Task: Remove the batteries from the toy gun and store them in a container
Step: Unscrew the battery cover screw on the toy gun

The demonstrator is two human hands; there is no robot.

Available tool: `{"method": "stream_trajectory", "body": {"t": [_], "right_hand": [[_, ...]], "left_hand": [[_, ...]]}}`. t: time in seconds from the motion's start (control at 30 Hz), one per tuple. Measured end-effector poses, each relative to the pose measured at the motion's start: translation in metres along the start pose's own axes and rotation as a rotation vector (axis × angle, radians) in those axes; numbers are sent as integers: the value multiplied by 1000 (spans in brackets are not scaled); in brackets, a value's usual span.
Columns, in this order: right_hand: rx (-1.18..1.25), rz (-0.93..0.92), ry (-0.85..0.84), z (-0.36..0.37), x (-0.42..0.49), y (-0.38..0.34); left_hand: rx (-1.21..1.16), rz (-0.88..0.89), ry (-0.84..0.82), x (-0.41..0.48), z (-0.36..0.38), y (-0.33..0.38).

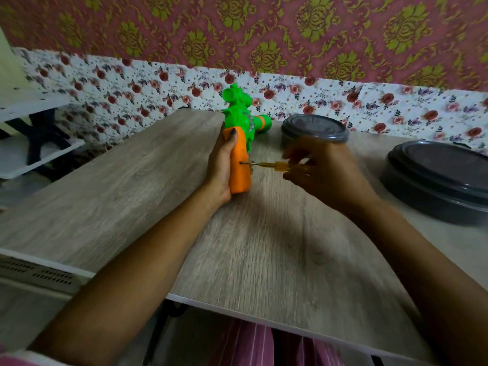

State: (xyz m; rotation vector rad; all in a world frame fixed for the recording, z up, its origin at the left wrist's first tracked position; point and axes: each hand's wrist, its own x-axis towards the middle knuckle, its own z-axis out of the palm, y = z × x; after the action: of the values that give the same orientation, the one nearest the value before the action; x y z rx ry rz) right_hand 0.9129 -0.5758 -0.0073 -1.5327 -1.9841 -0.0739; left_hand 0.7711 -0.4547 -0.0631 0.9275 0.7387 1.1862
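The toy gun (241, 138) has a green body and an orange grip, and it lies on the wooden table (132, 196) near the middle. My left hand (221, 165) wraps around the orange grip from the left. My right hand (314, 170) pinches a small screwdriver (272, 165) with a yellow handle. Its metal tip touches the side of the orange grip. No batteries are visible. A round dark container (314, 129) with a closed lid stands just behind my right hand.
A larger dark oval container (438, 178) with its lid on sits at the table's right edge. A floral-papered wall runs close behind the table. White shelving (34, 154) stands off the left side. The near table edge is above my lap.
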Motion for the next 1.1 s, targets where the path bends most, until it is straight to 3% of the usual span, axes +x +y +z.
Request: {"method": "stream_trajectory", "body": {"t": [0.13,0.33,0.43,0.67,1.1], "right_hand": [[406,222,166,-5,-4,2],[614,192,393,-6,-4,-3],[678,136,368,-1,-4,-7],[502,25,351,14,-3,-10],[449,-57,375,20,-4,-13]], "left_hand": [[-42,-24,-24,0,-1,-4],[-55,-59,-4,1,0,-7],[-54,-59,-16,-1,0,-7],[-58,-31,-35,-4,4,-6],[-89,-29,-39,-2,5,-7]]}}
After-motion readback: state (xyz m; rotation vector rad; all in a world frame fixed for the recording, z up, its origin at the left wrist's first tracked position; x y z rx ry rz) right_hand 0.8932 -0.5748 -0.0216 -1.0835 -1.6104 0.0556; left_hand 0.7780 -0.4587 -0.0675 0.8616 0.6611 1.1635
